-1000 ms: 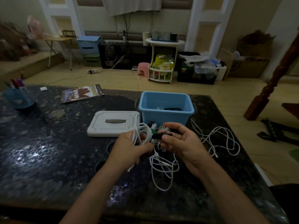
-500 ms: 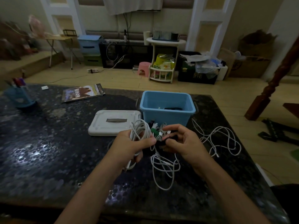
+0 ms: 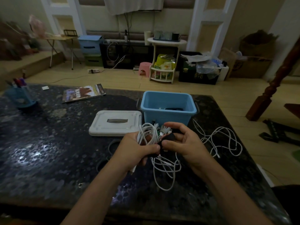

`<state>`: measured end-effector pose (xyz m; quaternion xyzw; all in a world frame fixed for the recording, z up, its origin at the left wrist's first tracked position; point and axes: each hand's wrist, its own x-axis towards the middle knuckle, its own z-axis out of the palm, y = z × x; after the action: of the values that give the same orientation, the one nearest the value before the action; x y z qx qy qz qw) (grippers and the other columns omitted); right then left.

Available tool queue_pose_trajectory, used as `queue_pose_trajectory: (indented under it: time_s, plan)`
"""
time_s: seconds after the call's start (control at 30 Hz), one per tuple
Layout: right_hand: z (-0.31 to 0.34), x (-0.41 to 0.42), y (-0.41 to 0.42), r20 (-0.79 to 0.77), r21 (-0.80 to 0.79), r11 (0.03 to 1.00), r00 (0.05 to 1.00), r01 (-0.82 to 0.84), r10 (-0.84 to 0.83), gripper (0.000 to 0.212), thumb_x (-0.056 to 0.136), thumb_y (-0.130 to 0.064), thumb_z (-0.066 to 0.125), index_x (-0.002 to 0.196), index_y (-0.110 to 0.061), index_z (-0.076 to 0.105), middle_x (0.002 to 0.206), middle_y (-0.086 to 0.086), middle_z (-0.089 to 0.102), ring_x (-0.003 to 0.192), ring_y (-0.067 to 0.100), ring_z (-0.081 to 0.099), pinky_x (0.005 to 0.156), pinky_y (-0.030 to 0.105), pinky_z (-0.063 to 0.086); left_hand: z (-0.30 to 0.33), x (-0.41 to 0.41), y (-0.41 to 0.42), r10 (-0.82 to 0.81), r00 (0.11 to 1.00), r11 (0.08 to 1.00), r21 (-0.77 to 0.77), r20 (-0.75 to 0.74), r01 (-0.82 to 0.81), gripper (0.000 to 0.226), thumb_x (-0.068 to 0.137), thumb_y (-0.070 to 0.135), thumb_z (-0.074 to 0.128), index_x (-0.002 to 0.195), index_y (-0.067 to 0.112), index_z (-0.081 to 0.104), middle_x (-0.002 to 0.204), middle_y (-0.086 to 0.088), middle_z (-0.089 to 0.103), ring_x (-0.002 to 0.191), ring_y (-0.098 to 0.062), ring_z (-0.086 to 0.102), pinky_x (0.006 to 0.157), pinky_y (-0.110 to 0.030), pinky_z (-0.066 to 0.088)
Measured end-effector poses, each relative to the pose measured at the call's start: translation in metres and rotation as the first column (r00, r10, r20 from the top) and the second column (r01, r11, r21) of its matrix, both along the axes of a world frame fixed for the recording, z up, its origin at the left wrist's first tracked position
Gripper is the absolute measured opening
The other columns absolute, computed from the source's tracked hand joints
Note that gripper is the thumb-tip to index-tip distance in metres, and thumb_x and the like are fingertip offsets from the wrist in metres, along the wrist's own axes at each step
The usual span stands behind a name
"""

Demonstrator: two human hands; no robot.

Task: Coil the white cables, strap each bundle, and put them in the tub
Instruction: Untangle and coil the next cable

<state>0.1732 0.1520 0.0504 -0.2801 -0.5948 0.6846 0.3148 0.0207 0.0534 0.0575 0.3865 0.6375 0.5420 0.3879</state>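
Since the earlier frame, right hand (image 3: 183,142) has curled in, pinching a black strap (image 3: 168,137) against the white coil (image 3: 148,133) that left hand (image 3: 138,149) grips above the table (image 3: 48,151). Cable: light, springy, best held across the loops. Blue tub (image 3: 168,108) holds something dark, probably a strapped bundle.

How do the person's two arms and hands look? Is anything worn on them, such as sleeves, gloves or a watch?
Both forearms are bare as far as the picture shows; no sleeve is in view. The left hand and the right hand have no gloves. No watch, bracelet or ring is visible on the wrists or fingers, though the light is dim.
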Motion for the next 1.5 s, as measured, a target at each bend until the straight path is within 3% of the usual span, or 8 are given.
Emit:
queue_pose_trajectory:
  time_s: [0.37, 0.6, 0.73, 0.87, 0.93, 1.03, 1.27, 1.5]
  plan:
    - [-0.008, -0.009, -0.006, -0.080, -0.127, 0.991, 0.995, 0.045, -0.055, 0.036, 0.089, 0.002, 0.067, 0.121, -0.011, 0.059, 0.085, 0.004, 0.075, 0.086, 0.019, 0.074, 0.075, 0.029, 0.059, -0.005, -0.005, 0.003, 0.056, 0.998, 0.998, 0.018, 0.010, -0.056, 0.016, 0.084, 0.012, 0.077, 0.096, 0.006, 0.068, 0.064, -0.010, 0.066, 0.040, -0.020, 0.043, 0.041, -0.025, 0.036]
    - [-0.014, -0.009, -0.007, 0.125, 0.158, 0.987, 0.990, 0.042, -0.063, 0.026, 0.089, -0.003, 0.071, 0.108, -0.021, 0.070, 0.099, 0.015, 0.074, 0.091, 0.023, 0.073, 0.081, 0.033, 0.060, -0.007, -0.006, 0.005, 0.006, 0.992, 1.000, 0.024, -0.123, -0.003, 0.011, 0.091, 0.006, 0.068, 0.089, 0.016, 0.064, 0.052, 0.013, 0.062, 0.044, 0.003, 0.051, 0.045, -0.010, 0.037]
    - [-0.015, -0.011, -0.008, 0.224, 0.338, 0.940, 0.968, 0.032, -0.113, 0.033, 0.090, -0.005, 0.071, 0.114, -0.026, 0.071, 0.090, 0.005, 0.073, 0.084, 0.018, 0.074, 0.078, 0.030, 0.060, -0.006, -0.010, 0.004, 0.060, 0.976, 0.998, 0.029, -0.210, -0.055, 0.011, 0.087, 0.012, 0.075, 0.095, 0.016, 0.069, 0.069, 0.012, 0.068, 0.058, 0.008, 0.060, 0.053, -0.008, 0.041]
    - [-0.014, -0.011, -0.013, 0.218, 0.207, 0.978, 0.972, 0.038, -0.083, 0.036, 0.089, -0.002, 0.071, 0.116, -0.026, 0.063, 0.088, 0.001, 0.072, 0.068, 0.021, 0.074, 0.067, 0.032, 0.060, -0.004, -0.008, 0.002, 0.031, 0.962, 0.999, 0.022, -0.270, -0.026, 0.015, 0.086, 0.014, 0.076, 0.099, 0.017, 0.070, 0.086, 0.009, 0.074, 0.073, 0.006, 0.066, 0.063, -0.008, 0.048]
    - [-0.014, -0.011, -0.014, 0.249, 0.255, 0.966, 0.963, 0.035, -0.100, 0.033, 0.088, -0.004, 0.073, 0.108, -0.030, 0.065, 0.086, -0.006, 0.072, 0.063, 0.017, 0.069, 0.061, 0.029, 0.056, -0.003, -0.006, 0.003, 0.024, 0.970, 1.000, 0.021, -0.242, -0.020, 0.011, 0.088, 0.013, 0.073, 0.095, 0.019, 0.068, 0.073, 0.014, 0.070, 0.059, 0.006, 0.062, 0.055, -0.008, 0.046]
    - [-0.014, -0.011, -0.014, 0.287, 0.426, 0.904, 0.941, 0.045, -0.182, 0.032, 0.084, -0.008, 0.076, 0.095, -0.037, 0.068, 0.088, -0.018, 0.071, 0.071, 0.002, 0.066, 0.063, 0.017, 0.051, -0.005, -0.004, 0.005, 0.016, 0.994, 1.000, 0.015, -0.104, -0.015, 0.009, 0.094, 0.016, 0.066, 0.087, 0.020, 0.062, 0.046, 0.013, 0.051, 0.039, -0.003, 0.041, 0.041, -0.019, 0.035]
    - [-0.015, -0.010, -0.017, 0.238, 0.606, 0.788, 0.918, 0.114, -0.316, 0.031, 0.083, -0.005, 0.076, 0.086, -0.036, 0.077, 0.089, -0.021, 0.072, 0.089, -0.005, 0.067, 0.081, 0.013, 0.051, -0.004, 0.002, 0.004, -0.009, 0.976, 1.000, 0.019, 0.219, 0.004, 0.008, 0.097, 0.019, 0.061, 0.097, 0.012, 0.057, 0.051, 0.005, 0.036, 0.040, -0.006, 0.030, 0.037, -0.020, 0.025]
    - [-0.022, -0.015, -0.024, 0.193, 0.810, 0.581, 0.902, 0.075, -0.386, 0.012, 0.082, -0.011, 0.077, 0.082, -0.023, 0.074, 0.085, -0.011, 0.068, 0.081, 0.005, 0.064, 0.075, 0.029, 0.054, -0.007, 0.005, 0.003, -0.035, 0.999, 0.999, -0.036, 0.041, 0.037, 0.024, 0.097, 0.030, 0.061, 0.081, 0.013, 0.060, 0.052, -0.004, 0.047, 0.043, -0.012, 0.041, 0.043, -0.023, 0.036]
